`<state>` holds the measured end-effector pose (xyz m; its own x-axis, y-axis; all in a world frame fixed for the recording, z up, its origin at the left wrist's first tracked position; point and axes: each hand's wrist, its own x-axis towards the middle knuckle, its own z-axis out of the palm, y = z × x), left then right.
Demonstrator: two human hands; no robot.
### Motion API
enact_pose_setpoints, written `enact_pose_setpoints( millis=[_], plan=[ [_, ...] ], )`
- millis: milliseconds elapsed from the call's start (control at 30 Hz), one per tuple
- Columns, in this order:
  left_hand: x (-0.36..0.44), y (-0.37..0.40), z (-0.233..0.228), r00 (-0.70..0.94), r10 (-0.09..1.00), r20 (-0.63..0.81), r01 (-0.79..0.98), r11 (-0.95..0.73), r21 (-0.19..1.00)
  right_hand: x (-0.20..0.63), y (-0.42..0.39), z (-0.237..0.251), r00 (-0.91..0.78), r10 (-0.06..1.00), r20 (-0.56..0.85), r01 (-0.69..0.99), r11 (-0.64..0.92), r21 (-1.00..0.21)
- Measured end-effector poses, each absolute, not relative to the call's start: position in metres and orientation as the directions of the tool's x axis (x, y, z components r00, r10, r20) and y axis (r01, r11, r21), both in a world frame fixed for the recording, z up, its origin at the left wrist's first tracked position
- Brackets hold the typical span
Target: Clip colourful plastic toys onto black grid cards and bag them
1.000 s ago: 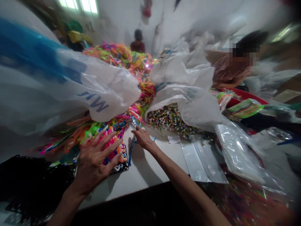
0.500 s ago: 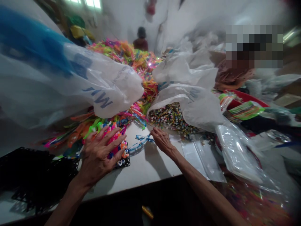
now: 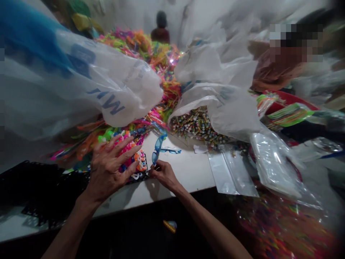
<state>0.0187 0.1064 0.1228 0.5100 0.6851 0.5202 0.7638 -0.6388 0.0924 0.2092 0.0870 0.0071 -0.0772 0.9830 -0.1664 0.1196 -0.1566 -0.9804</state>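
My left hand lies with fingers spread over a black lattice tray filled with small pink, orange, green and white plastic pieces. Just right of that tray, my right hand pinches one end of a pair of blue toy glasses, whose blue lenses stand nearly upright. Behind them a thin blue strip lies on the white table; I cannot tell whether it belongs to the same glasses.
Large white plastic bags flank a heap of colourful plastic items. Small patterned pieces spill from the right bag. Clear plastic bags lie at right, black lattice trays at left. A person sits at upper right.
My right hand has moved left and toward me, bringing the blue glasses beside the tray and raising them upright. My left hand has stayed spread over the tray.
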Motion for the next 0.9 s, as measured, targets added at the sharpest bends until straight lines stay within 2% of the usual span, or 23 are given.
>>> enact_pose_setpoints(
  millis=[133, 433, 500, 600, 733, 800, 900],
  plan=[
    [0.017, 0.106, 0.122, 0.515, 0.704, 0.489, 0.770, -0.631, 0.096, 0.204, 0.089, 0.003, -0.122, 0.987, -0.109, 0.144, -0.091, -0.985],
    [0.019, 0.106, 0.123, 0.488, 0.710, 0.508, 0.763, -0.629, 0.147, 0.205, 0.081, 0.011, -0.170, 0.985, -0.024, 0.404, 0.048, -0.914],
    [0.019, 0.106, 0.123, 0.475, 0.726, 0.497, 0.770, -0.617, 0.164, 0.203, 0.080, 0.013, -0.205, 0.978, -0.038, 0.530, 0.078, -0.845],
    [0.019, 0.104, 0.124, 0.479, 0.743, 0.468, 0.772, -0.611, 0.178, 0.195, 0.077, 0.018, -0.237, 0.969, -0.070, 0.737, 0.133, -0.663],
    [0.021, 0.103, 0.124, 0.491, 0.766, 0.414, 0.775, -0.601, 0.194, 0.174, 0.070, 0.020, -0.140, 0.977, -0.162, 0.912, 0.063, -0.404],
    [0.022, 0.103, 0.124, 0.484, 0.776, 0.404, 0.781, -0.591, 0.199, 0.165, 0.067, 0.019, -0.079, 0.981, -0.178, 0.943, 0.016, -0.333],
    [0.021, 0.103, 0.126, 0.475, 0.772, 0.422, 0.784, -0.589, 0.194, 0.166, 0.065, 0.022, -0.072, 0.979, -0.191, 0.948, 0.008, -0.317]
  ],
)
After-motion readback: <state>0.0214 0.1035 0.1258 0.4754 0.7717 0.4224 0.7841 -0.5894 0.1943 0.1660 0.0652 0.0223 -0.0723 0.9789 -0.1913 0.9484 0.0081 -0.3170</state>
